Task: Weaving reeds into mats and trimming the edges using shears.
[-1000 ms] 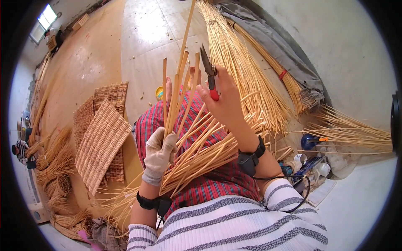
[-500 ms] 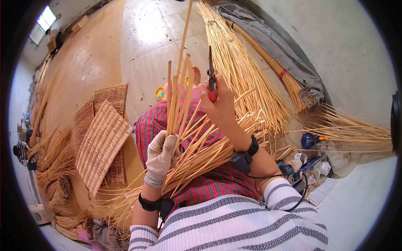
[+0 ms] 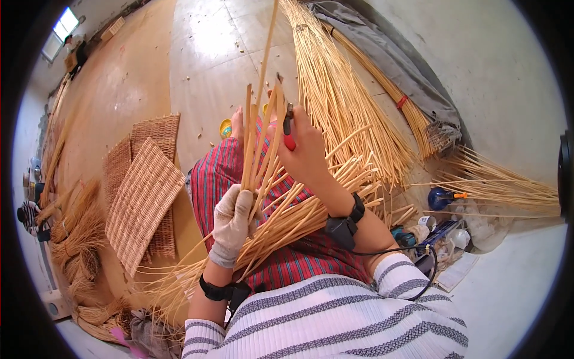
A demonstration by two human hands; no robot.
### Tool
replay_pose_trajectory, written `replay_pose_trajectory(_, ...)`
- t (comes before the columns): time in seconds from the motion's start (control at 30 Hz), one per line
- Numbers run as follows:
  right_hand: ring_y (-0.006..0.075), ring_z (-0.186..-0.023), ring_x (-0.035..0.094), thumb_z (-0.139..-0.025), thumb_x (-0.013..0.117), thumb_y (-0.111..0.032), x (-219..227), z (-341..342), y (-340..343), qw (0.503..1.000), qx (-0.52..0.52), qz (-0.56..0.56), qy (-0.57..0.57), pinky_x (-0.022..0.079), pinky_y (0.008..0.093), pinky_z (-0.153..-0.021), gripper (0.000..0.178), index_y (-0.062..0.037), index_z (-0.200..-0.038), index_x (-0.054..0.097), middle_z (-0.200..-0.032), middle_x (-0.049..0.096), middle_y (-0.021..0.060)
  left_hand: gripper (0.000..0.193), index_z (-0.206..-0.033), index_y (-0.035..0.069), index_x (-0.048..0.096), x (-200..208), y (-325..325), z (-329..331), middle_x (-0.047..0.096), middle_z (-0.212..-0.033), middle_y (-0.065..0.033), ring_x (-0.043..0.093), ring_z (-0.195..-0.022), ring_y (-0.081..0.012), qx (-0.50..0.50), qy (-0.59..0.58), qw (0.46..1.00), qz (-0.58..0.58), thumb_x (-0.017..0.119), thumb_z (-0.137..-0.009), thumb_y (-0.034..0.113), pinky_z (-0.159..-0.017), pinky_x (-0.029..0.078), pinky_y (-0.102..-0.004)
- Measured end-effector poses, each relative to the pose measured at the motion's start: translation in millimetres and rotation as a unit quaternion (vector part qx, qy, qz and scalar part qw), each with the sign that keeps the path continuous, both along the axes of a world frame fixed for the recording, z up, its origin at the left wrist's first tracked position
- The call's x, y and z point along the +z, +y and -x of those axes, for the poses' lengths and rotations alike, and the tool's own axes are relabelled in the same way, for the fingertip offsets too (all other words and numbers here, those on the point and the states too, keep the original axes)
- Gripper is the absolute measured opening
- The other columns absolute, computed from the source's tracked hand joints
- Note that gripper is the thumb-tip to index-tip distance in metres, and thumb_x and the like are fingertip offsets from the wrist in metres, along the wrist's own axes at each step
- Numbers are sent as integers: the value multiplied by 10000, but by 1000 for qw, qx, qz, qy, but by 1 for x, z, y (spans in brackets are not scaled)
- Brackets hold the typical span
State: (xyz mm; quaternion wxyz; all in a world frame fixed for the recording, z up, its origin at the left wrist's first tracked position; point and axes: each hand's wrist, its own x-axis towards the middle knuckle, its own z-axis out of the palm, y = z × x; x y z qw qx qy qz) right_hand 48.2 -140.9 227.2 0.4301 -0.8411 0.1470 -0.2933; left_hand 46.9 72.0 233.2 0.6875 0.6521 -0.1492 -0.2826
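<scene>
over my lap, my gloved left hand (image 3: 232,222) fists the cane stakes (image 3: 258,149) upright so my right hand (image 3: 306,152), fingers wrapped round red-handled cutters (image 3: 289,127), meets their tips.

Left of the hands, flat woven rattan mats (image 3: 143,197) lie overlapping on the brown floor, one on top of the others and turned at an angle. Further left, near the picture rim, dry straw-coloured fibre bundles (image 3: 75,236) are heaped. Above and right of the hands, a large sheaf of long pale cane rods (image 3: 344,102) fans out on the floor, and beside it lies a grey cloth (image 3: 394,66). Well to the right, a blue round container (image 3: 441,197) stands near some small tins and bottles (image 3: 427,230). Just above the hands, a small yellow bowl (image 3: 225,127) sits on the floor.
</scene>
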Motion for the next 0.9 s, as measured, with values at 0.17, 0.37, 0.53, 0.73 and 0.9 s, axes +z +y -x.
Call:
replay_pose_trajectory(0.17,453,-675,629,-901,702,-267,-14,7,16,999,16,-27,-27,494,487,-577,447,-19,-1219,510,-769,618,225,329,-1169,53,549,2,-2,8,639,-716,-52,470,-424,-49,36,-22,999,17,466,-1082,359,-399,356,-188)
replay_pose_trajectory(0.37,413,-821,659,-860,769,-258,-7,9,38,999,38,-8,-21,518,480,-707,511,0,-1233,534,-886,649,220,228,-1135,59,529,1,0,7,642,-766,-15,504,-540,-17,41,-1,999,15,508,-1074,278,-491,409,-188)
replay_pose_trajectory(0.53,428,-949,653,-838,779,-251,6,4,33,995,56,55,-55,516,493,-841,621,-21,-1343,502,-1018,662,222,288,-1187,23,522,-5,2,8,625,-768,-26,470,-560,-12,74,-143,986,-29,533,-1065,283,-514,387,-179)
replay_pose_trajectory(0.73,445,-1088,619,-818,781,-251,10,12,28,995,59,81,2,493,515,-922,711,-23,-1409,459,-1139,640,262,282,-1250,7,527,-16,5,11,674,-876,-94,618,-669,-130,107,-319,938,-89,553,-1049,203,-613,500,-264)
replay_pose_trajectory(0.9,449,-1089,612,-817,772,-270,13,21,25,992,13,128,15,488,507,-927,723,-6,-1410,453,-1155,629,268,351,-1347,22,535,-16,2,11,713,-1040,-202,717,-735,-285,117,-349,920,-135,592,-1011,105,-662,568,-339)
